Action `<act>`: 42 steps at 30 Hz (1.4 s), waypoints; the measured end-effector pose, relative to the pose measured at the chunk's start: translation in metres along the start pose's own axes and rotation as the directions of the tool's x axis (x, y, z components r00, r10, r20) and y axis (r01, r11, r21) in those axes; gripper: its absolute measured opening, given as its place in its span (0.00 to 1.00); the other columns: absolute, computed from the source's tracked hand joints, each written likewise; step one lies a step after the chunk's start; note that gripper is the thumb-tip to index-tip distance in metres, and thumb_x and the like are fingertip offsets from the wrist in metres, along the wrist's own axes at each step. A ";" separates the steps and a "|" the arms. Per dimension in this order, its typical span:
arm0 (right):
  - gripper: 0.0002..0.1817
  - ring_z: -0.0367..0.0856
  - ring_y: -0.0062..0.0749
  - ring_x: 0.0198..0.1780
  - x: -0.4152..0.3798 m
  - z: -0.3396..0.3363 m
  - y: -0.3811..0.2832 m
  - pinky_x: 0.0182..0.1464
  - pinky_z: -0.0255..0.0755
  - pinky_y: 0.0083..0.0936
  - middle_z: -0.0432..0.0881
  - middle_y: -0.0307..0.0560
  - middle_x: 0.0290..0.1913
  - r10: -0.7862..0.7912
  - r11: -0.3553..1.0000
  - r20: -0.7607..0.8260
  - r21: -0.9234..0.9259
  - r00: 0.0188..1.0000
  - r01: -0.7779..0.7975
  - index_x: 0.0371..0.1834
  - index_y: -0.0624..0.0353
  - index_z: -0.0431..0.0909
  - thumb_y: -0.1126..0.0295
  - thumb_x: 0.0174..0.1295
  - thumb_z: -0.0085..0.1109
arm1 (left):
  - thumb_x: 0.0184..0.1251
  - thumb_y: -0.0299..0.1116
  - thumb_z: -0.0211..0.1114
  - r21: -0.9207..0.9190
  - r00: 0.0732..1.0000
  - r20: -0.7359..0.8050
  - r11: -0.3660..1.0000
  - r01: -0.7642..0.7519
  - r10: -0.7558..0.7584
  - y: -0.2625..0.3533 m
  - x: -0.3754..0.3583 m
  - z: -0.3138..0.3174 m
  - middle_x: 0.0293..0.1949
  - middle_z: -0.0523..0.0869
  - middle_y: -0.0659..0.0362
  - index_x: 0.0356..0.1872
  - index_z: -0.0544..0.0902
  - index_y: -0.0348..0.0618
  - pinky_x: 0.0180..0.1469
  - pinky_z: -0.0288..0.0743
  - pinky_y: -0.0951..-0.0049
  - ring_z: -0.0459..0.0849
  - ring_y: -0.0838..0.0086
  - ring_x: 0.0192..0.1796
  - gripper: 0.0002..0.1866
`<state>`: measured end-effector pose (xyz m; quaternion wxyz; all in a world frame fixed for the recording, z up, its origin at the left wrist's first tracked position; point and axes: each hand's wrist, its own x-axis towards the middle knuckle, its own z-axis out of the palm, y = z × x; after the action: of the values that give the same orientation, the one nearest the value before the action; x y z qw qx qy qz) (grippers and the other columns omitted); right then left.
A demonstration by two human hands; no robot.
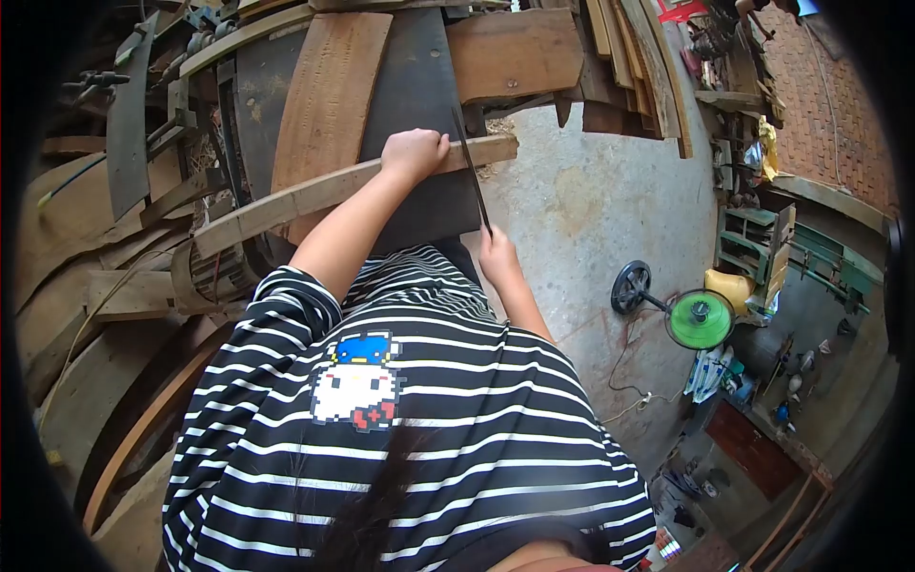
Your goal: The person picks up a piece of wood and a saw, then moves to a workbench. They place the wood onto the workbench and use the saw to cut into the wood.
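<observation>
Head view: pale curved wooden strip (324, 194), dark thin file (471, 172) across it.

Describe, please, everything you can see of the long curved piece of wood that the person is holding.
The curved wooden strip is long, narrow and pale, with a gentle bow along its length. It looks like bare, unfinished wood. It lies slantwise across a dark board, its square-cut end to the upper right. The left hand presses down on it near that end. A thin dark blade, held by the right hand, crosses it just beside that hand.
</observation>
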<state>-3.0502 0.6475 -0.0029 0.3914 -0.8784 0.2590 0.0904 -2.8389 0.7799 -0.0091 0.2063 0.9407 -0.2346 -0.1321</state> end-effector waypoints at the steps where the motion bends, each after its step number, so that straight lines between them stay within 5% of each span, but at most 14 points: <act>1: 0.15 0.77 0.67 0.41 -0.017 -0.005 0.011 0.39 0.72 0.48 0.79 0.72 0.34 0.038 0.999 0.012 -0.011 0.999 -0.038 0.40 0.66 0.76 0.63 0.69 0.47 | 0.68 0.48 0.51 -0.014 1.000 -0.002 1.000 0.006 -0.006 0.001 0.000 0.000 0.24 0.85 0.49 0.23 0.86 0.43 0.33 0.80 0.59 0.86 0.56 0.28 0.24; 6: 0.15 0.78 0.67 0.42 -0.037 -0.012 0.012 0.40 0.73 0.48 0.79 0.72 0.34 0.154 0.988 0.053 -0.012 0.987 -0.153 0.40 0.65 0.76 0.63 0.69 0.46 | 0.68 0.48 0.51 -0.008 0.999 0.038 1.000 -0.006 0.006 -0.001 0.000 -0.002 0.24 0.85 0.49 0.23 0.86 0.43 0.33 0.80 0.59 0.86 0.57 0.28 0.24; 10: 0.15 0.78 0.66 0.41 0.026 0.004 -0.010 0.38 0.72 0.44 0.79 0.69 0.33 -0.024 0.997 -0.018 0.077 1.000 0.025 0.35 0.67 0.76 0.65 0.69 0.46 | 0.68 0.47 0.51 -0.005 1.000 0.011 1.000 -0.012 0.012 0.000 0.001 0.002 0.25 0.86 0.50 0.23 0.86 0.44 0.34 0.81 0.59 0.86 0.57 0.28 0.23; 12: 0.15 0.77 0.66 0.41 0.052 0.013 -0.028 0.39 0.72 0.45 0.79 0.70 0.34 -0.075 0.996 -0.053 -0.057 0.996 0.072 0.34 0.68 0.76 0.66 0.69 0.46 | 0.68 0.48 0.51 0.006 1.000 0.016 1.000 -0.018 0.018 -0.001 0.002 0.004 0.25 0.86 0.50 0.23 0.86 0.44 0.34 0.81 0.60 0.86 0.57 0.29 0.23; 15: 0.16 0.77 0.67 0.44 0.057 0.017 -0.032 0.43 0.72 0.53 0.80 0.70 0.37 -0.014 0.997 -0.031 -0.075 0.999 0.012 0.39 0.64 0.77 0.61 0.69 0.45 | 0.68 0.48 0.51 0.006 1.000 -0.001 1.000 -0.012 0.012 0.001 0.002 0.001 0.25 0.86 0.50 0.24 0.86 0.44 0.34 0.81 0.59 0.86 0.57 0.29 0.23; 18: 0.16 0.77 0.68 0.44 0.023 0.014 -0.004 0.43 0.71 0.53 0.79 0.70 0.37 -0.023 0.999 -0.018 0.039 1.000 0.024 0.40 0.63 0.76 0.61 0.69 0.45 | 0.68 0.48 0.51 0.013 1.000 0.017 1.000 0.019 -0.019 0.001 -0.001 -0.001 0.25 0.86 0.50 0.24 0.86 0.44 0.34 0.81 0.59 0.86 0.56 0.29 0.23; 23: 0.14 0.78 0.67 0.39 -0.043 0.012 0.033 0.36 0.71 0.50 0.78 0.71 0.32 0.139 0.989 -0.006 -0.040 0.990 -0.139 0.39 0.65 0.76 0.63 0.69 0.47 | 0.68 0.48 0.51 0.009 0.999 0.037 1.000 0.014 -0.014 0.001 0.001 0.001 0.25 0.86 0.50 0.24 0.86 0.44 0.35 0.80 0.59 0.86 0.56 0.29 0.23; 33: 0.16 0.77 0.68 0.40 0.012 0.020 -0.003 0.38 0.72 0.54 0.79 0.71 0.33 -0.041 0.999 -0.094 -0.018 0.995 0.040 0.36 0.63 0.76 0.60 0.69 0.47 | 0.68 0.48 0.50 0.009 0.999 -0.027 1.000 -0.018 0.018 0.004 -0.001 -0.002 0.26 0.86 0.49 0.25 0.87 0.43 0.36 0.81 0.58 0.86 0.56 0.30 0.23; 42: 0.17 0.78 0.69 0.38 -0.051 0.011 0.027 0.37 0.72 0.55 0.79 0.72 0.31 0.089 0.996 -0.079 -0.006 0.993 -0.089 0.45 0.61 0.76 0.57 0.69 0.46 | 0.70 0.48 0.48 -0.024 0.997 0.071 0.999 -0.029 0.030 -0.003 0.001 -0.009 0.34 0.86 0.46 0.30 0.86 0.42 0.45 0.78 0.55 0.85 0.53 0.39 0.24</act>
<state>-3.1075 0.6596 -0.0093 0.3721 -0.8708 0.3126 0.0743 -2.8334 0.7848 -0.0032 0.2105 0.9294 -0.2542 -0.1654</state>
